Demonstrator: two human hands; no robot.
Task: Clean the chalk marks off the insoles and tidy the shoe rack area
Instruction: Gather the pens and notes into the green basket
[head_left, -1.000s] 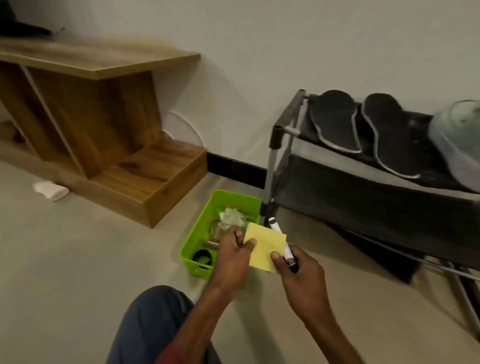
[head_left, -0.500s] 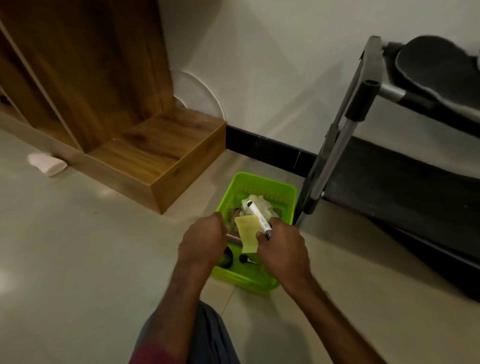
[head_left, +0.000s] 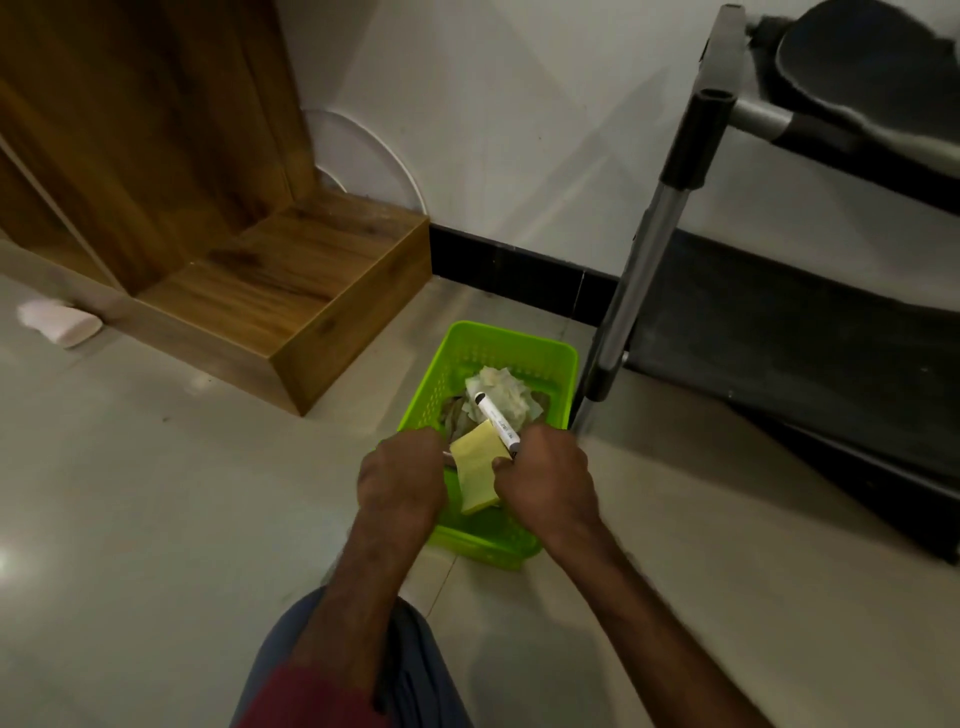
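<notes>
A: Changed?
B: The left hand (head_left: 402, 480) and right hand (head_left: 545, 480) moved over the green plastic basket (head_left: 511, 345).
A: The white marker pen (head_left: 496, 420)?
B: The right hand grips it above the basket, beside a yellow note pad (head_left: 475, 475), pointing far-left. The left hand's grasp: cannot tell.

We find open floor (head_left: 156, 493) left of the green basket (head_left: 511, 340); the shoe rack (head_left: 639, 270) post stands just beside its right rim. Crumpled paper (head_left: 514, 389) fills its far half; the left hand (head_left: 402, 483) and the right hand (head_left: 548, 483), holding a marker (head_left: 496, 418), cover the near half.
</notes>
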